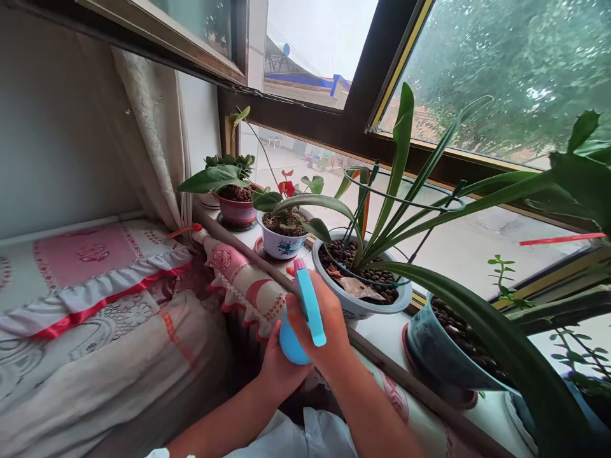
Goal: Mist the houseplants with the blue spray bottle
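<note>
Both my hands are on a blue spray bottle with a pink nozzle, low in the middle of the head view. My left hand is wrapped about the lower body of the bottle. Higher up, my right hand grips the spray head, its fingers partly hidden behind the blue trigger head. The nozzle points away from me, toward a white pot with a red-flowered plant. Just right of my right hand stands a wide pale pot with long strap leaves, brown pebbles and a wire support ring.
A reddish pot with a leafy plant stands farther left on the sill. At right are a blue-grey pot and a cactus. A long leaf arches toward me. The window sash hangs open above; a covered bed lies left.
</note>
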A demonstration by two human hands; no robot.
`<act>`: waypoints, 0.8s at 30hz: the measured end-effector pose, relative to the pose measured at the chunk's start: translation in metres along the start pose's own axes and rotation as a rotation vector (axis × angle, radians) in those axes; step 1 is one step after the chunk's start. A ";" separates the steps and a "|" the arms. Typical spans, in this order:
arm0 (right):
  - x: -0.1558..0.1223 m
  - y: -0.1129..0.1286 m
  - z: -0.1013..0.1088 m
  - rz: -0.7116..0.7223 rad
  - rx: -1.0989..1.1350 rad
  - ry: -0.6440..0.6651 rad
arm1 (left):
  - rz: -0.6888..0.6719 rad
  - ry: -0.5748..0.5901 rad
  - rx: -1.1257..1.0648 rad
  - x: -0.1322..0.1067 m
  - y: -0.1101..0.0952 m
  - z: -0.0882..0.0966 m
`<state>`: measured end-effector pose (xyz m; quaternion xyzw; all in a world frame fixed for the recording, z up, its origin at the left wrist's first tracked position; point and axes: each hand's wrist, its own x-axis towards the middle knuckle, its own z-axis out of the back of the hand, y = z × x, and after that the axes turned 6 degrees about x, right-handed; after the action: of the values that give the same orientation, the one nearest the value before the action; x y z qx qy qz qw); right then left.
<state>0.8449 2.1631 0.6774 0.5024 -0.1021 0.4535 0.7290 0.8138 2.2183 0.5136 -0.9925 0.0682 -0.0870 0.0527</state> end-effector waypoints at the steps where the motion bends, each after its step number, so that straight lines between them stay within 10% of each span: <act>1: 0.001 0.002 -0.001 0.009 0.027 0.053 | -0.026 -0.057 0.012 -0.001 -0.001 0.000; 5: 0.005 0.003 -0.002 0.049 0.067 0.224 | -0.097 -0.225 0.058 -0.003 -0.002 0.004; 24: -0.001 -0.016 0.014 -0.050 0.041 -0.028 | 0.078 -0.129 0.015 0.004 -0.007 -0.012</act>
<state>0.8610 2.1500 0.6733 0.5260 -0.0906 0.4300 0.7281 0.8161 2.2232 0.5263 -0.9922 0.1027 -0.0211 0.0676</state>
